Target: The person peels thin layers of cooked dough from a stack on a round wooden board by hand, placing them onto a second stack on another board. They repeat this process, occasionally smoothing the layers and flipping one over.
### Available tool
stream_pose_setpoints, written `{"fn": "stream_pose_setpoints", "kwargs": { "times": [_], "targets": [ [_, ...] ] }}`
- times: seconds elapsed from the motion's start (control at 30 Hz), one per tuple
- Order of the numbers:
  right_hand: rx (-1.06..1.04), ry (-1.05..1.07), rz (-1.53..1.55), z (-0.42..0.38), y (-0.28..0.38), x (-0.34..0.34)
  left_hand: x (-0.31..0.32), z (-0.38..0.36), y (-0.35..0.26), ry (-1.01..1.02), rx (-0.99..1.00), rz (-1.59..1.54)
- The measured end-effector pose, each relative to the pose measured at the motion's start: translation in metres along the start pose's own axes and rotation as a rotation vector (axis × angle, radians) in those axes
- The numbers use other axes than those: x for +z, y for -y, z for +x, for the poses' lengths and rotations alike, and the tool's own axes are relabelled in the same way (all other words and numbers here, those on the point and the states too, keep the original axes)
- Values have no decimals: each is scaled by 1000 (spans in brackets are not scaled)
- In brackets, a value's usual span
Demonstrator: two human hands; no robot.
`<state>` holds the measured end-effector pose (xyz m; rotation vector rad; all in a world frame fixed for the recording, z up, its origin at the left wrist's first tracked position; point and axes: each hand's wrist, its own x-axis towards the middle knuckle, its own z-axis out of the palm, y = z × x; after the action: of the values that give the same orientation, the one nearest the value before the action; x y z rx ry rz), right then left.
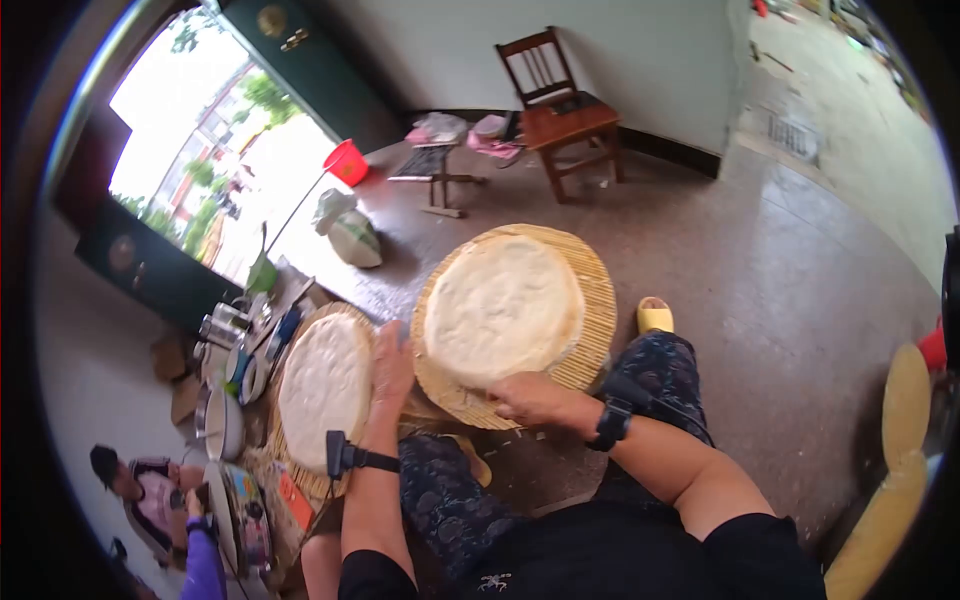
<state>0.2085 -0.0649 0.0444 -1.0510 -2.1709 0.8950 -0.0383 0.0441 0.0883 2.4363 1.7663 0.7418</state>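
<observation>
A thick, pale round of dough (505,308) with a dimpled top lies on a round straw mat (590,280) in front of me. My right hand (535,398) is at its near edge, over the mat, with fingers curled in; what they grip, if anything, is hidden. Along the mat's left rim lies my left hand (393,362), its fingers stretched away from me and slightly blurred. Close beside that hand, a second round of dough (325,390) rests on another straw mat (290,462) at the left.
Bowls, jars and an orange packet (294,500) crowd the left-hand table. Two other people, one in a purple sleeve (203,560), are at lower left. Ahead stand a wooden chair (572,120), a folding stool (435,165), a sack (355,238) and a red bucket (346,162) by the open door.
</observation>
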Motion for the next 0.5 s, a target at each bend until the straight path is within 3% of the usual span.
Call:
{"fn": "stream_pose_setpoints", "kwargs": {
  "times": [0.27,0.37,0.5],
  "targets": [
    [-73,24,-38,6,-6,17,31,-70,-37,127,-51,-211],
    [-109,35,-73,6,-13,23,33,-74,-51,263,-283,-409],
    [45,182,-140,4,-8,19,56,-72,-40,130,-191,-487]
  ]
}}
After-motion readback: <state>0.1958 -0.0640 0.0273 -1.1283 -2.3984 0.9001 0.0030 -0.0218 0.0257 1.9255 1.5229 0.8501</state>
